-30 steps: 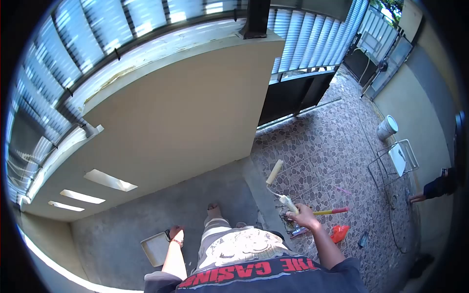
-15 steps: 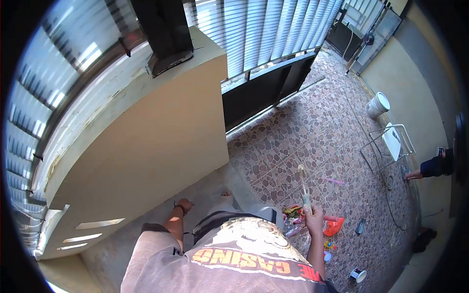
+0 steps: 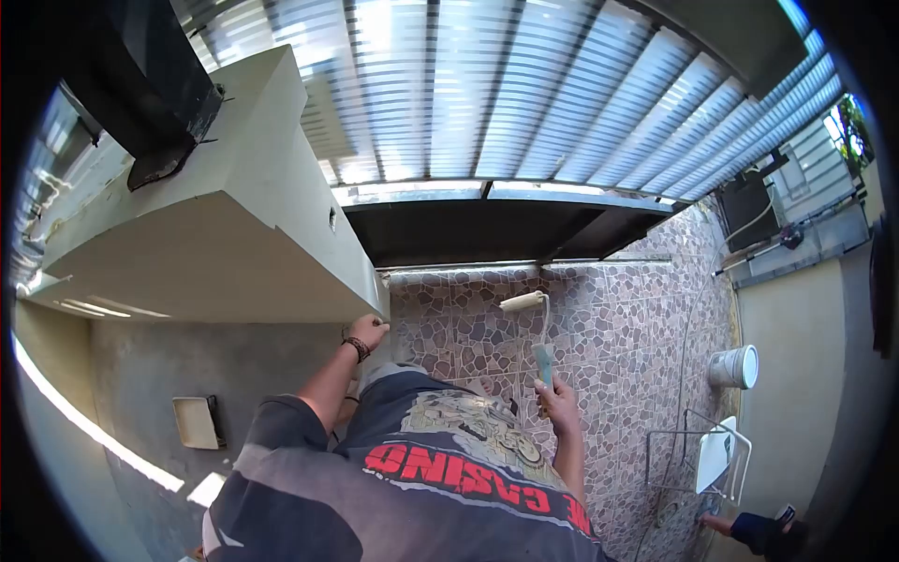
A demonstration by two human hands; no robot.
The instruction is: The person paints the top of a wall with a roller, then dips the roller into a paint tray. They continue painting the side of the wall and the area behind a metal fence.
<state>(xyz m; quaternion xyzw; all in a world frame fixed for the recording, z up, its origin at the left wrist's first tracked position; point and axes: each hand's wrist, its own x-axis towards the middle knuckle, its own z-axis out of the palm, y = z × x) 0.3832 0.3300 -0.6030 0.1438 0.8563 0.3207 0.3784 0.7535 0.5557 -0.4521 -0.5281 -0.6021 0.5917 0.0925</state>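
Two hands: the right hand [image 3: 560, 405] is gripping the paint roller [image 3: 524, 302], its handle inside closed fingers; the left hand [image 3: 367, 330] is clutching the wall corner [image 3: 361, 281].

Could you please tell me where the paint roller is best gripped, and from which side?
Grip the paint roller by its blue handle, from below, as the right hand does: the handle hangs lowest and straight, while the sleeve sits crosswise on top.

Cream-sleeved, wire-framed paint roller [image 3: 543, 359] with pale blue handle, upright, sleeve horizontal on top, gripped at handle by right hand [image 3: 561, 405].
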